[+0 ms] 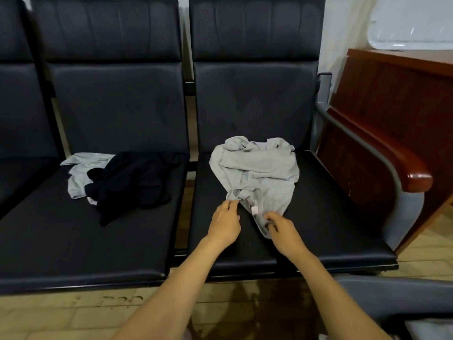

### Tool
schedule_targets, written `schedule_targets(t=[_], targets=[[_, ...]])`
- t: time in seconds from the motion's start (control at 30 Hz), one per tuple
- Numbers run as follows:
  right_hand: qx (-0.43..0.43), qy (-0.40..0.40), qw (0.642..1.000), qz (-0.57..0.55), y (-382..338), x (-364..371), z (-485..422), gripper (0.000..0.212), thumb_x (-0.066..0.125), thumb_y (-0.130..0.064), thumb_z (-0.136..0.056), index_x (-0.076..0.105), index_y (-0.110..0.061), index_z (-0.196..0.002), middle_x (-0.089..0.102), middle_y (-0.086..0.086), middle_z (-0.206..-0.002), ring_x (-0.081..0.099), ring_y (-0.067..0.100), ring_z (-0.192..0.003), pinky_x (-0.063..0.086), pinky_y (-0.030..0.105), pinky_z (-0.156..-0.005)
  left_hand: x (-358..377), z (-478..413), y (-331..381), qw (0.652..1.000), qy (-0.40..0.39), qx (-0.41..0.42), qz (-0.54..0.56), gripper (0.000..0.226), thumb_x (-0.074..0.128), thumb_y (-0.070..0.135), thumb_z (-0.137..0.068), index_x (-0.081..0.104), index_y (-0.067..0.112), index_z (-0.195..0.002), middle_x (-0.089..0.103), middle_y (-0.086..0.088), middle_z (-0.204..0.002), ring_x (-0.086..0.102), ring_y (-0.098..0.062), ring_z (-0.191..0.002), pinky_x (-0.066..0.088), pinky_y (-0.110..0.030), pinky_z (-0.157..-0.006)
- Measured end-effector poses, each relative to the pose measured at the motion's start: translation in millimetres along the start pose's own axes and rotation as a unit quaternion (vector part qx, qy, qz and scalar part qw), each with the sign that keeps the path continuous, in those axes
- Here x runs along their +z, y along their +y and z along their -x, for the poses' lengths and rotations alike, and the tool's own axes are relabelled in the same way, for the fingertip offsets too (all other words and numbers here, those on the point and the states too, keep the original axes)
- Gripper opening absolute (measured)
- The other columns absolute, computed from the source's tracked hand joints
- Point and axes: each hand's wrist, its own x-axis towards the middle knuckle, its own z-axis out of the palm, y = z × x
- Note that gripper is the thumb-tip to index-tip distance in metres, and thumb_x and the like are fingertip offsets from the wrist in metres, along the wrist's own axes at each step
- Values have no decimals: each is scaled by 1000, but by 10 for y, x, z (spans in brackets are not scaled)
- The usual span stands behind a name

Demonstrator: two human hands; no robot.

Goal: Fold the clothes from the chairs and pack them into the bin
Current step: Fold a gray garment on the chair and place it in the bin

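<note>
Observed: a grey garment (257, 168) lies crumpled on the right-of-centre seat of the bench (331, 204), bunched at its upper end and tapering to a narrow tail toward the lower edge of the seat. A white label (255, 209) shows near that tail.

Hands: the right hand (282, 229) has its fingers curled into the tail and pinches the fabric. The left hand (225, 222) sits just left of it with fingers relaxed, the tips at the garment's edge; no grip is evident.

On the seat at centre left, a black garment (132, 182) lies over a pale garment (78, 177), both unfolded. The bin cannot be identified with certainty; a grey object (392, 288) at lower right may be part of it.

Assessment: the task appears to be at an early stage, with this piece being opened for folding.

Recommendation: the left hand should take a matching hold on the hem, well apart from the right. Lift and shake the piece so that the bunched upper end falls open, then lay it flat on the seat. Smooth the creases before the first fold, and keep the fabric off the floor.
</note>
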Motion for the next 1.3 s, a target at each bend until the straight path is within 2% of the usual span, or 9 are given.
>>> schedule_targets(t=[0.2, 0.3, 0.43, 0.67, 0.87, 1.0, 1.07, 1.2, 1.3], targets=[[-96, -229, 964, 92, -53, -308, 20, 36, 41, 6, -89, 68, -10, -106, 55, -5, -104, 53, 13, -98, 44, 23, -90, 110, -285, 74, 988, -62, 120, -75, 61, 31, 9, -102, 3, 26, -153, 1, 4, -161, -6, -18, -148, -2, -39, -120], [-13, -156, 978, 137, 44, -394, 0, 30, 43, 0, -91, 61, -11, -112, 49, 2, -106, 53, 23, -103, 45, 32, -85, 177, -326, 60, 990, -87, 78, -75, 61, 33, 18, -102, 0, 23, -154, 28, -10, -154, 22, -26, -142, 11, -40, -118], [154, 29, 974, 166, 163, -531, -40, 18, 42, -17, -98, 50, -6, -111, 52, 12, -109, 54, 31, -99, 40, 34, -72, 118, -351, 112, 999, 33, -5, -2, 59, 34, 26, -103, 4, 23, -154, 62, -14, -112, 57, -31, -94, 45, -40, -77], [254, 74, 962, -71, 137, -546, -48, 23, 33, -25, -102, 49, -9, -100, 56, 10, -95, 56, 24, -80, 50, 40, -73, 68, -284, 130, 994, -52, -53, -75, 37, 51, 36, -96, 55, 20, -129, 62, -7, -120, 58, -27, -107, 48, -35, -85], [318, 37, 887, -333, 81, -605, -49, 9, 58, -13, -93, 49, -13, -94, 58, 12, -108, 61, 23, -101, 55, 30, -68, 6, -252, 76, 988, 118, 18, -102, 28, 61, 35, -91, 65, 10, -102, 50, -8, -110, 47, -25, -104, 39, -34, -88], [300, -21, 930, -214, 11, -660, 50, 25, 65, 2, -81, 52, -12, -98, 57, 11, -104, 58, 20, -92, 54, 29, -70, -215, -121, 164, 967, 220, 7, 131, 20, 46, 29, -100, 42, 13, -90, 61, -11, -79, 62, -25, -70, 49, -37, -59], [219, 83, 967, -95, -57, -700, 83, 24, 62, 3, -83, 55, -11, -100, 53, 9, -104, 55, 19, -86, 49, 29, -73, -368, -26, 233, 925, 236, -19, 298, 17, 43, 23, -101, 34, 14, -89, 61, -8, -69, 66, -17, -59, 49, -27, -51], [49, 246, 965, -72, -252, -776, 153, 18, 53, 0, -90, 51, -9, -106, 42, 4, -107, 49, 15, -83, 43, 23, -71, -721, 132, 143, 826, 103, -16, 553, 17, 48, 7, -91, 41, 11, -76, 56, -6, -71, 67, -16, -65, 52, -32, -68], [172, 101, 967, -159, -281, -776, 190, 16, 48, -13, -96, 43, -12, -111, 49, 6, -101, 49, 13, -79, 39, 23, -60, -841, 301, -74, 857, -98, -106, 494, 24, 56, 33, -93, 58, 11, -85, 65, -12, -89, 66, -17, -66, 54, -34, -71]])
